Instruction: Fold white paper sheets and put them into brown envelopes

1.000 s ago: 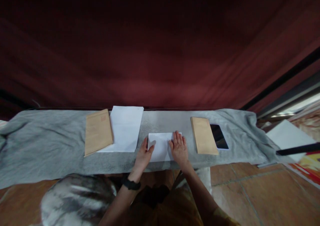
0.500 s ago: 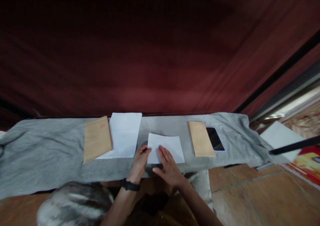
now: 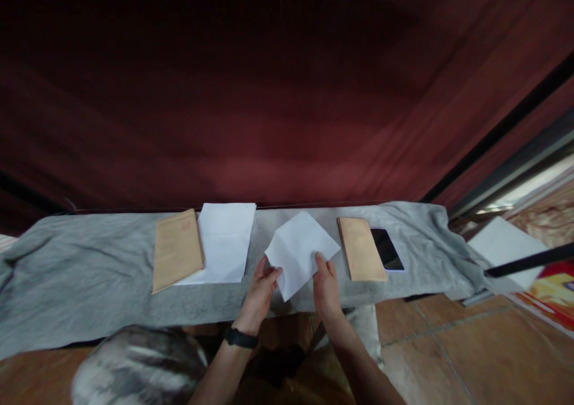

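A folded sheet of white paper (image 3: 301,246) is held up in both hands, turned at an angle above the grey cloth. My left hand (image 3: 261,288) pinches its left edge between thumb and fingers, a dark band on that wrist. On the lower right edge, my right hand (image 3: 326,282) grips with the thumb on top and the fingers mostly behind the sheet. Left of the held sheet lie white paper sheets (image 3: 227,237), partly under a brown envelope (image 3: 177,249). To the right rests a stack of brown envelopes (image 3: 363,249).
A dark-screened phone (image 3: 388,250) lies beside the right envelopes, partly covered by them. Grey cloth (image 3: 98,267) covers the narrow table, and a dark red fabric wall (image 3: 287,124) rises behind it. A black bar (image 3: 529,260) crosses at the right above the tiled floor (image 3: 430,345).
The folded paper was lying straight on the cloth and is now lifted and turned cornerwise. My right hand went from lying flat on it to gripping its right edge.
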`<state>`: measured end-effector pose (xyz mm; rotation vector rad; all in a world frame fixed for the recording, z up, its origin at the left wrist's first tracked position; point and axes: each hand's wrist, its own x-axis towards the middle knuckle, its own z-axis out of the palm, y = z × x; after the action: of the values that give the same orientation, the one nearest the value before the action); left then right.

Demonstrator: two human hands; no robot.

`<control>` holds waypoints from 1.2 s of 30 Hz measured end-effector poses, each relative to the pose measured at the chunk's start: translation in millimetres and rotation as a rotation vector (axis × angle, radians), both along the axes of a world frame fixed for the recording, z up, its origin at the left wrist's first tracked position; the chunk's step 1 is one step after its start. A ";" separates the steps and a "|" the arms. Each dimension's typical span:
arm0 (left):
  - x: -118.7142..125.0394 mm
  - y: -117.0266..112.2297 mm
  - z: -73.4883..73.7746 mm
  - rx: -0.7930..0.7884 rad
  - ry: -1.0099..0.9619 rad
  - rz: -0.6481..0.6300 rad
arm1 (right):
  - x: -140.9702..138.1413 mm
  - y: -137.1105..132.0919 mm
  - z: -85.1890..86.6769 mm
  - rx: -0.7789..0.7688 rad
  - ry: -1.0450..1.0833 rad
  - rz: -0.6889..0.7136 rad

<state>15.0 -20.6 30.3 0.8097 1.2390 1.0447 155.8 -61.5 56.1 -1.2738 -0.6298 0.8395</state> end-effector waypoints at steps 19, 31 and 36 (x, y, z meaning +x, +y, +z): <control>-1.1 14.4 -20.4 0.730 1.218 -0.246 | 63.2 -37.5 -79.1 -0.333 -1.258 0.031; 24.3 3.7 -47.0 0.902 1.406 -0.556 | 18.0 14.8 -70.8 -0.119 -1.413 0.325; 22.5 6.2 -47.8 0.908 1.411 -0.554 | 16.4 23.8 -79.6 -0.245 -1.495 0.280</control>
<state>37.5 -14.5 -17.5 2.7100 1.4094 0.4165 172.2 -37.7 -23.5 -1.9680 -1.9416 0.0052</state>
